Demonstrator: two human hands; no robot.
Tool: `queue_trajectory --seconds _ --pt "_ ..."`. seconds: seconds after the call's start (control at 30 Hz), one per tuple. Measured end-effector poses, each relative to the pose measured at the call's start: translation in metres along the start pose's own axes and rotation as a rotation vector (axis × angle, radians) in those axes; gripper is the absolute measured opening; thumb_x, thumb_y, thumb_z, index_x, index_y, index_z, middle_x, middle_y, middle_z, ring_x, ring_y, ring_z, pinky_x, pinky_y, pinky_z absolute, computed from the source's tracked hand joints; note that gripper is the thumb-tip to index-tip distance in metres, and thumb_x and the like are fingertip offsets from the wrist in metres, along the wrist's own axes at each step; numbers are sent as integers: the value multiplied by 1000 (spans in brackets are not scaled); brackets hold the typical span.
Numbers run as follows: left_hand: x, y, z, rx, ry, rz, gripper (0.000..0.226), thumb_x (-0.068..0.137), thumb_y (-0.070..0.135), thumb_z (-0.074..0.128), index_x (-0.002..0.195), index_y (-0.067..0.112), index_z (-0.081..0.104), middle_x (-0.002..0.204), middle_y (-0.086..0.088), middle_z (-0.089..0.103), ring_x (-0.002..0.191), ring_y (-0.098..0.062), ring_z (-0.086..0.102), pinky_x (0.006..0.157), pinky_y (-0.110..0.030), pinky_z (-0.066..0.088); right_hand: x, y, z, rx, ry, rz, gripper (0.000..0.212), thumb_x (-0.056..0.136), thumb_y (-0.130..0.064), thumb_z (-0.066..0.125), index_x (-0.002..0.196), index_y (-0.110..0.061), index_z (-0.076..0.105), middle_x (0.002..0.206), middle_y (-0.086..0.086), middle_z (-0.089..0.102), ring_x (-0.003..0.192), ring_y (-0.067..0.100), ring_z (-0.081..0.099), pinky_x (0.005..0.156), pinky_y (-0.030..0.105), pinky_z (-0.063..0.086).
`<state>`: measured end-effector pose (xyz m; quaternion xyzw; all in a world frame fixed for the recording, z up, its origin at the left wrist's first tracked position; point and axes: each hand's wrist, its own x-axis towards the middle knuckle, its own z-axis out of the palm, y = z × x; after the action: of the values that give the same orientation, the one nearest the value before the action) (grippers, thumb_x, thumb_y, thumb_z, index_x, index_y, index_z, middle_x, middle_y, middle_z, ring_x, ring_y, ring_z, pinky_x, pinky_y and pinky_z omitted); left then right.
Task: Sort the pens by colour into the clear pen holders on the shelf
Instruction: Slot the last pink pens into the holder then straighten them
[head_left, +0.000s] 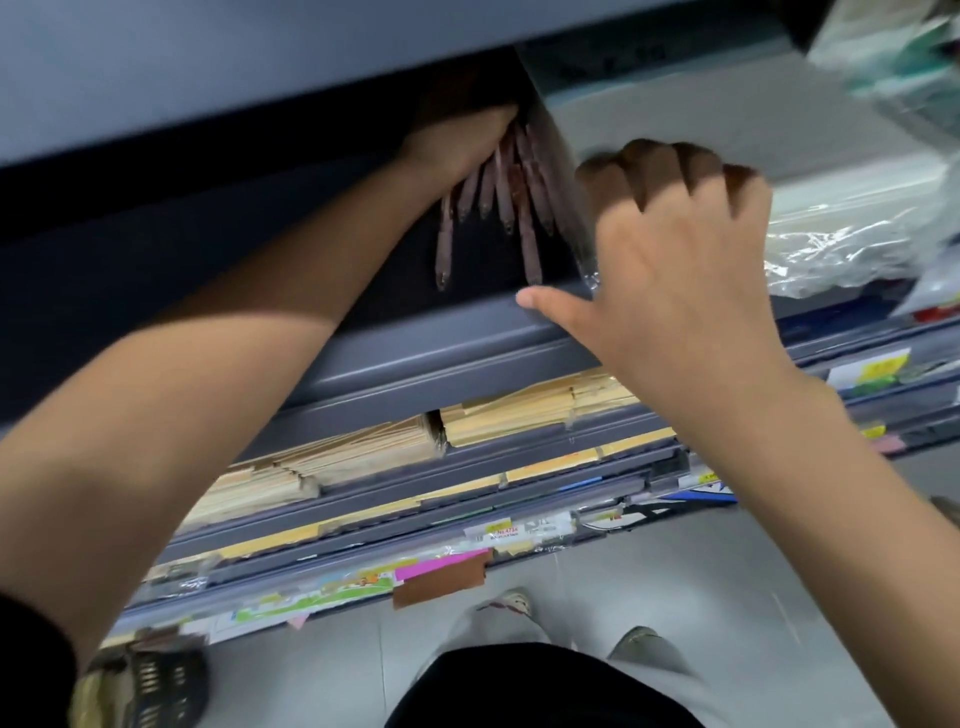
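**Seating the reddish pens in their holder**

Our left hand (457, 140) grips a fanned bunch of reddish pens (501, 202) inside the dark shelf bay. Our right hand (675, 244) curls its fingers over the clear holder wall (563, 161), thumb stretched out. We should brace that wall (it looks flimsy) and lower the bunch together, clear of the shelf lip (441, 353).

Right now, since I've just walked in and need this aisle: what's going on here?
A person is sorting pens at a shelf. The left hand holds a bunch of reddish-brown pens, tips pointing down, inside the dark shelf recess. The right hand curls its fingers over the edge of a clear holder beside them. The pens are not yet released.
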<state>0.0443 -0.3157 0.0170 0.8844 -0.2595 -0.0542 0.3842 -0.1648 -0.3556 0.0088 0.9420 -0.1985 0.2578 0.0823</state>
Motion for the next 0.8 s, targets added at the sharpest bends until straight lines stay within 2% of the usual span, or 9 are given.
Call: queue_trajectory --seconds 0.1,0.2,0.27,0.3,0.33,0.4,0.53,0.63,0.8 --pt "3 1 1 42 1 59 42 99 34 53 139 20 53 143 -3 54 129 -18 51 104 -25 41 5 -3 3 -24 21 12 64 77 -66 64 107 -10 58 103 19 59 99 37 52 84 47 37" --pt "5 1 0 -11 -52 33 34 99 33 54 131 24 58 135 0 58 124 -15 54 102 -21 42 7 -6 7 -42 26 29 67 78 -61 65 119 -10 54 116 19 56 109 37 50 85 47 36" --pt "5 2 1 -12 -122 28 17 101 32 50 112 27 61 120 3 63 113 -13 57 88 -12 43 6 -5 8 -48 27 34 66 79 -60 65 121 -10 53 118 19 55 110 37 49 87 47 35" --pt "6 2 1 7 -162 38 18 103 33 46 106 27 62 114 2 65 109 -14 57 78 -10 42 6 -4 8 -44 26 33 64 79 -60 64 119 -10 55 117 19 56 109 37 49 87 47 35" --pt "6 2 1 38 -196 41 25 104 36 41 107 26 64 114 0 65 109 -16 56 73 -12 41 5 -3 8 -38 24 30 62 79 -60 64 117 -11 57 115 19 56 109 37 49 87 47 35" --pt "8 -1 1 85 -221 17 39 104 41 37 123 19 64 128 -7 63 114 -18 55 79 -17 37 5 1 8 -27 22 22 60 79 -59 65 116 -12 58 117 17 56 110 37 48 87 46 34" --pt "11 -5 0 11 -84 33 34 100 39 49 126 22 62 127 -3 62 113 -15 56 91 -21 43 6 -2 10 -32 35 39 64 78 -56 67 123 -13 54 121 17 55 111 37 48 87 46 34" --pt "15 -7 2 13 -64 28 33 99 39 49 123 22 64 125 -5 63 116 -19 59 94 -24 45 7 -7 12 -45 59 66 66 77 -55 68 124 -12 52 120 18 55 111 37 49 86 46 34" --pt "12 -8 4 72 -76 99 38 100 40 47 132 23 56 132 -4 61 118 -18 56 85 -21 38 5 -10 14 -26 54 82 66 76 -57 67 123 -12 53 120 18 56 111 37 49 87 46 35"
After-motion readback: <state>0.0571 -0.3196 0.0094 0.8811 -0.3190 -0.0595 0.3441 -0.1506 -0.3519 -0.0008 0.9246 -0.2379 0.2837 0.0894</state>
